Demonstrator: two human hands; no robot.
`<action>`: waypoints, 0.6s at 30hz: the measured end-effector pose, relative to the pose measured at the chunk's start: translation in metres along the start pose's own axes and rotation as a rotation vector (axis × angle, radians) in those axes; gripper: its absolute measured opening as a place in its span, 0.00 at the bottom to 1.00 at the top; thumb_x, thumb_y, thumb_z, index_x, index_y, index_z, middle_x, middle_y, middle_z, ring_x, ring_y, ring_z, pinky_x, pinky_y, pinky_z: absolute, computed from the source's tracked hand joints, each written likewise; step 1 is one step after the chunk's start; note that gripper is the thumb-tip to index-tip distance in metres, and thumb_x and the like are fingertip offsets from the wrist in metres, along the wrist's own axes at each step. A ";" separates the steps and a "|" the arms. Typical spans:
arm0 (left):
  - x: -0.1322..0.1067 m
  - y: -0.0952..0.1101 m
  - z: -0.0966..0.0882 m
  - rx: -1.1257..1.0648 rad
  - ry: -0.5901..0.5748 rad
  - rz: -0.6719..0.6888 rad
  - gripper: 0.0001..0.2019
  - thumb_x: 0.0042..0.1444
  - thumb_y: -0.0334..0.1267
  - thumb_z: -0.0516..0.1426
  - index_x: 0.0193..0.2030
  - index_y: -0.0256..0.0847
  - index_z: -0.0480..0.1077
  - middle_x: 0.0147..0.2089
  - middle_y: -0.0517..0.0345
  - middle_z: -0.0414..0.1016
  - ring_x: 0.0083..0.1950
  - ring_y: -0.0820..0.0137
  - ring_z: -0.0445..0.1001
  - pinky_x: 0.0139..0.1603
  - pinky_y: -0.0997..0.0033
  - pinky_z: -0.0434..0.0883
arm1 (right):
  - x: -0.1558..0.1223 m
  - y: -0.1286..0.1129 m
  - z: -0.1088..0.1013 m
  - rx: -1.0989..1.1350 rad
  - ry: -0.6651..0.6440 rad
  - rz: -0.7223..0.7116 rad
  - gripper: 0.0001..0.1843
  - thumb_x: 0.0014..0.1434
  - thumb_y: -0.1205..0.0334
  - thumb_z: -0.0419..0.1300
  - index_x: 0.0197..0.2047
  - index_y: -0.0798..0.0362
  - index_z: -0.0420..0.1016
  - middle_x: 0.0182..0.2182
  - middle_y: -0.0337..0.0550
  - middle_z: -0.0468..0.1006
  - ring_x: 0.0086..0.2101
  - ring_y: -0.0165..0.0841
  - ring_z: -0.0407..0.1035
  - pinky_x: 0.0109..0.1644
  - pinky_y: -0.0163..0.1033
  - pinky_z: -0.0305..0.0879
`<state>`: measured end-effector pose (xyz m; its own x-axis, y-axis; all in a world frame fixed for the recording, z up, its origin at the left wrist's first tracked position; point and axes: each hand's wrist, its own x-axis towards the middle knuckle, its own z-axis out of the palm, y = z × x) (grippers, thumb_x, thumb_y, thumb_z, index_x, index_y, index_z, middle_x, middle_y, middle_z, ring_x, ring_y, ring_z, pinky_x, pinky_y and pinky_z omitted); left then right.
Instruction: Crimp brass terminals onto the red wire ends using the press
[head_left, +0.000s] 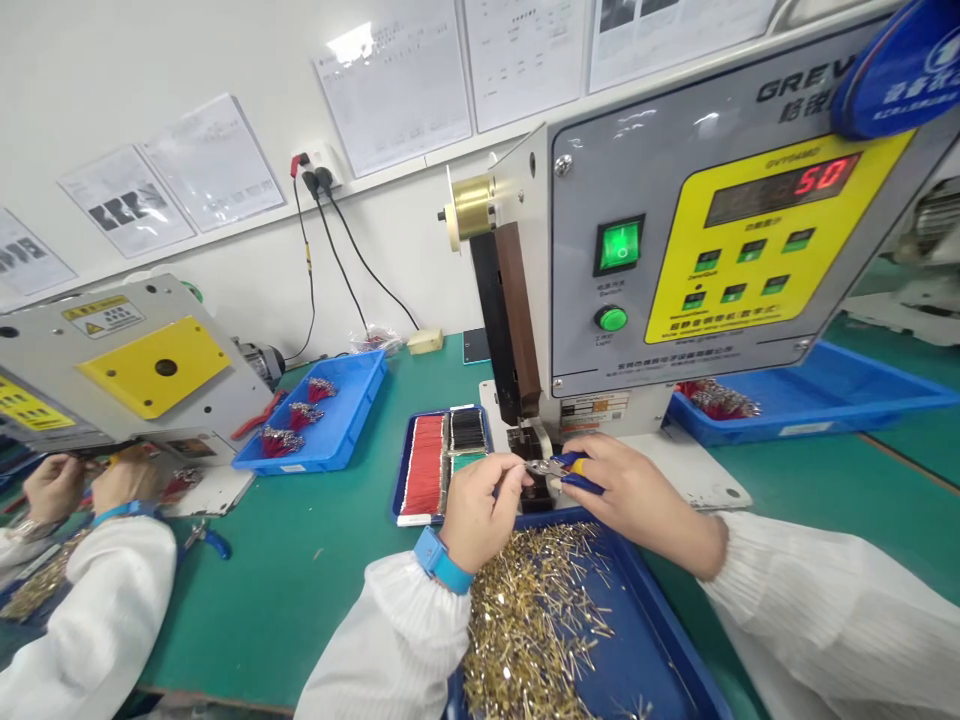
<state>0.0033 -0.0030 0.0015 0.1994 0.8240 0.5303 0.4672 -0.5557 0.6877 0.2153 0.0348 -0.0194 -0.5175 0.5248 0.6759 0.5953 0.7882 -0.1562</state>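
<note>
My right hand (pixel 637 495) is shut on a pair of blue-handled pliers (pixel 574 472), with their steel jaws pointing left. My left hand (pixel 476 510) pinches its fingertips together right at those jaws, and whatever lies there is too small to make out. Both hands hover just in front of the base of a bench machine (pixel 675 230) with a yellow control panel. Below them sits a blue tray (pixel 637 640) heaped with loose brass pins (pixel 525 620). A tray of red and black wires (pixel 427 465) lies just left of my left hand.
A co-worker's hands (pixel 90 480) work at a second machine (pixel 142 360) on the left. A blue tray (pixel 322 415) holds red wire bundles, and another blue tray (pixel 817 390) stands behind my machine. Everything rests on a green bench mat (pixel 255 590) against a papered wall.
</note>
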 end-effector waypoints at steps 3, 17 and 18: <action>0.000 -0.001 0.000 -0.008 -0.001 0.001 0.08 0.65 0.35 0.51 0.39 0.40 0.71 0.34 0.58 0.77 0.36 0.73 0.75 0.39 0.74 0.69 | 0.000 0.000 0.000 -0.004 0.004 -0.010 0.08 0.62 0.64 0.58 0.35 0.58 0.77 0.40 0.55 0.76 0.40 0.44 0.72 0.43 0.52 0.74; 0.000 0.001 0.000 0.002 0.003 0.015 0.09 0.66 0.36 0.51 0.39 0.40 0.71 0.34 0.58 0.78 0.36 0.72 0.75 0.39 0.73 0.70 | 0.000 0.000 -0.001 0.030 -0.031 0.029 0.06 0.62 0.63 0.59 0.35 0.55 0.77 0.39 0.51 0.76 0.39 0.41 0.73 0.43 0.49 0.74; 0.000 0.001 0.000 0.001 0.004 0.015 0.09 0.66 0.37 0.51 0.39 0.40 0.71 0.34 0.58 0.78 0.36 0.72 0.75 0.39 0.72 0.70 | 0.000 0.000 -0.001 0.033 -0.032 0.031 0.06 0.61 0.63 0.59 0.35 0.54 0.77 0.39 0.51 0.77 0.39 0.41 0.73 0.43 0.48 0.74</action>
<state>0.0036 -0.0033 0.0021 0.2031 0.8153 0.5422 0.4651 -0.5676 0.6793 0.2160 0.0344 -0.0188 -0.5190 0.5583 0.6473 0.5906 0.7816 -0.2006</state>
